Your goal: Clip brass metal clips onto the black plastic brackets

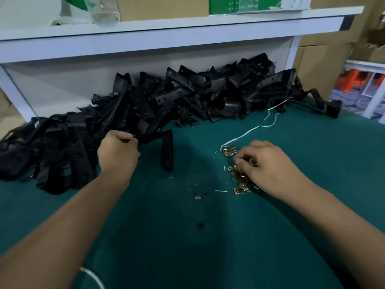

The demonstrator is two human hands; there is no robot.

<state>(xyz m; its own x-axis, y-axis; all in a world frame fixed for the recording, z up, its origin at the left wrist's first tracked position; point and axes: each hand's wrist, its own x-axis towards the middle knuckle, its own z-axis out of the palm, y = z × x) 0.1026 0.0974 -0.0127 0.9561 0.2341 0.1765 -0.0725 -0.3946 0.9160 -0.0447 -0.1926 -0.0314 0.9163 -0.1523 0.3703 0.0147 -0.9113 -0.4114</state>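
Observation:
A long heap of black plastic brackets (pixel 187 94) runs along the back of the green table (pixel 187 236). My left hand (pixel 117 152) grips one black bracket (pixel 167 151) at the heap's front edge; the bracket's free end hangs down toward the table. A small pile of brass clips (pixel 239 180) lies right of centre. My right hand (pixel 268 163) rests on that pile with fingers curled, pinching at the clips; which clip is held is hidden under the fingers.
A white string (pixel 256 128) trails from the clip pile toward the heap. One loose clip (pixel 198 197) and small scraps lie mid-table. A white shelf (pixel 166 36) overhangs the heap, with a plastic bottle (pixel 103 11) and cardboard boxes (pixel 162 5) on top.

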